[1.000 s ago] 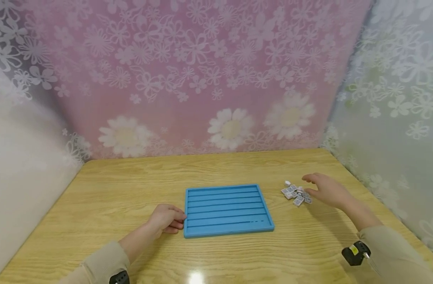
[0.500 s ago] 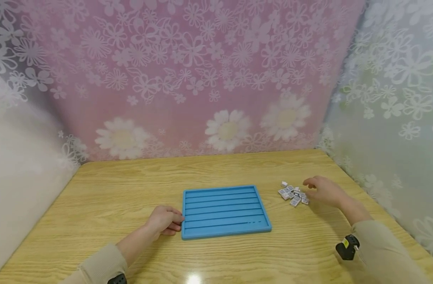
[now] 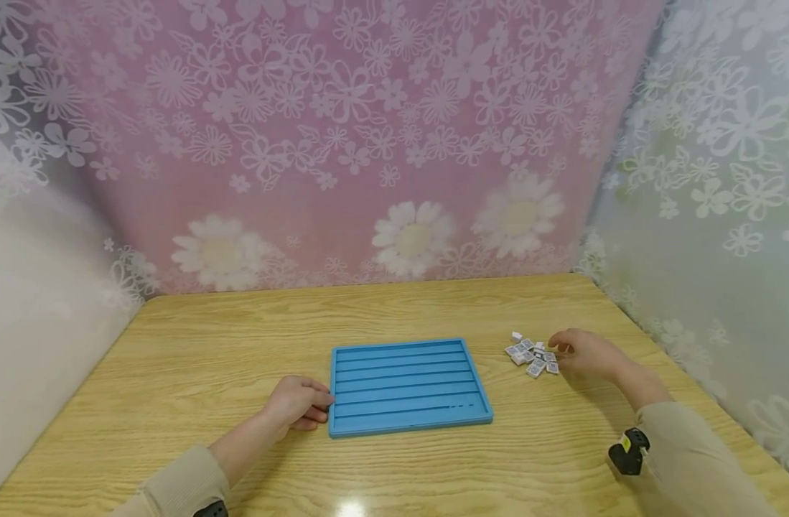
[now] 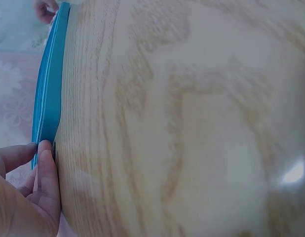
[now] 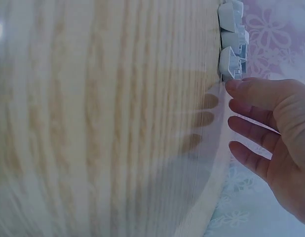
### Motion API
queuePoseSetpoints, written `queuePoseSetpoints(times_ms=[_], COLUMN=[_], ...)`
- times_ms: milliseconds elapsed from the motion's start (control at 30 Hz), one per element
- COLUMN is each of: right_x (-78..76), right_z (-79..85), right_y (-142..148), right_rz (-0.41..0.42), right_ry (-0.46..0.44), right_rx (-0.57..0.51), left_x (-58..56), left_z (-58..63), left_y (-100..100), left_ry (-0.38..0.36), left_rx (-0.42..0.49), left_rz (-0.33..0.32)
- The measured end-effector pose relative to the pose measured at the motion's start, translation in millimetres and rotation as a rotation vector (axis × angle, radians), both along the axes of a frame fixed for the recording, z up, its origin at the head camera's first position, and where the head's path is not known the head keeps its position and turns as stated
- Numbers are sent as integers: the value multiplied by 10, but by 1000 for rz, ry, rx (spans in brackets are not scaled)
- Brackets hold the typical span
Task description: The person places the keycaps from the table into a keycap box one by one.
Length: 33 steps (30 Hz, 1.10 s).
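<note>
A shallow blue tray [image 3: 400, 390] with long ridges across it lies on the table. My left hand [image 3: 297, 403] pinches its left edge, thumb at the rim and fingertips against the outer side, as the left wrist view of the tray [image 4: 55, 74] shows. To the right of the tray is a loose pile of small white tiles [image 3: 520, 351] with dark printed marks. My right hand [image 3: 588, 353] is at the pile's right side, fingers relaxed and spread. In the right wrist view its thumb tip comes right up to the nearest tile [image 5: 227, 64], and nothing shows between the fingers.
The wood-grain table [image 3: 239, 323] carries the tray and tiles. A pink flowered curtain [image 3: 329, 215] stands behind its far edge, with a pale flowered one [image 3: 704, 251] along the right. Bare wood lies between tray and pile.
My right hand has come lower and nearer to the pile's right side. My left hand stays at the tray's edge. The whole head view has shifted slightly.
</note>
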State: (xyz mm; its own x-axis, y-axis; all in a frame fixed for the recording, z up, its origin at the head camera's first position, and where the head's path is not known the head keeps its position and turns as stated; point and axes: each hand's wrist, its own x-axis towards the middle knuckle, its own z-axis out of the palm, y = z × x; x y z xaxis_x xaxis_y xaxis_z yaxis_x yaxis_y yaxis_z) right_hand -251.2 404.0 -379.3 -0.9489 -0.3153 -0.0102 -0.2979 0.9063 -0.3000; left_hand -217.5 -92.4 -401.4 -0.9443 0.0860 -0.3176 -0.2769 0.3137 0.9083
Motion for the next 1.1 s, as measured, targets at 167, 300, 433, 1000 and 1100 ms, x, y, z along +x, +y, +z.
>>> queuePoseSetpoints(times_ms=[167,300,433,1000,1100], right_x=[-7,-12,-28,-39,-10], right_z=[9,16,10,16,29], right_y=[-52,-91,-108,-137,-111], right_rz=[3,8,16,28,27], right_ry=[1,2,13,78,84], right_rx=[17,24,37,16,23], left_x=[2,1,0,-13,-10], left_z=[7,12,11,4,11], left_y=[-3,-6,-16,-25,-19], left_ry=[3,3,3,9,7], left_rx=[0,-6,-8,-5,-4], left_rz=[-2,-2,-6,-9,-12])
